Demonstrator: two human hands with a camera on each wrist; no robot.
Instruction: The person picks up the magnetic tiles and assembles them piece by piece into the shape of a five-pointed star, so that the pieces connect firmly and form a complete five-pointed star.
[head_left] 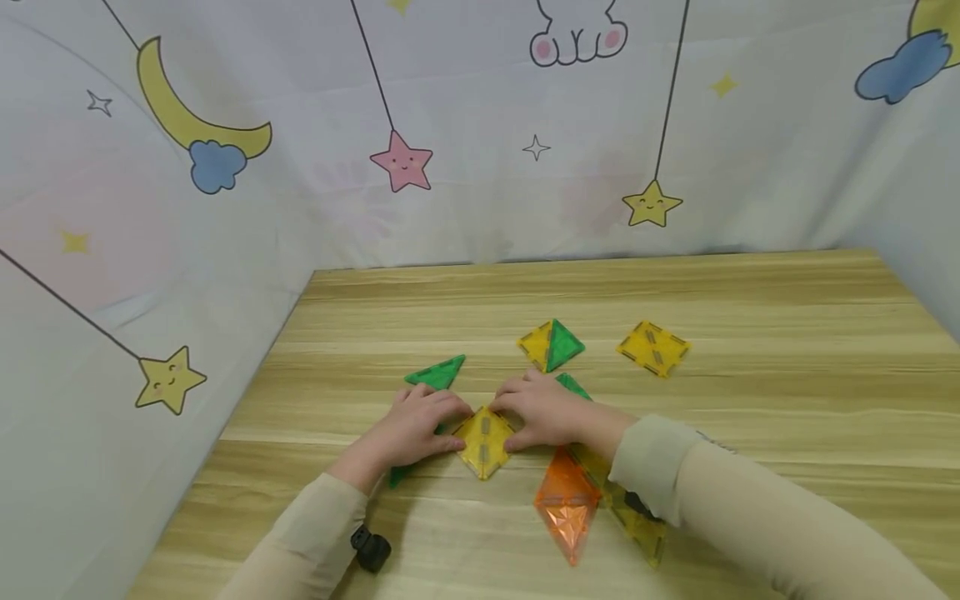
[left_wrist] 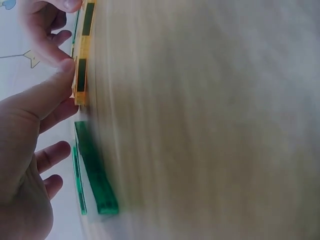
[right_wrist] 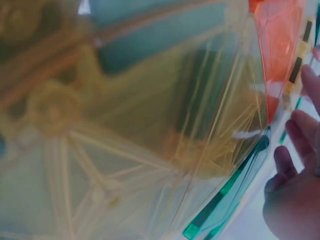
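Two yellow triangular magnetic tiles (head_left: 483, 443) lie edge to edge as a diamond on the table between the hands. My left hand (head_left: 417, 425) pinches the left corner, thumb toward me and fingers on the far side. At the opposite corner my right hand (head_left: 546, 408) grips in the same way. From the left wrist camera, the left thumb and a finger meet at the end of the yellow tiles (left_wrist: 81, 75). Beside that hand are green triangular tiles (left_wrist: 95, 170), partly hidden by it in the head view.
Near my right forearm lie an orange tile diamond (head_left: 567, 503) and yellow tiles (head_left: 637, 529), partly under the sleeve. Farther back are a green triangle (head_left: 437, 373), a yellow-green pair (head_left: 551, 346), a yellow pair (head_left: 654, 348) and a green tile (head_left: 573, 386) behind the right hand.
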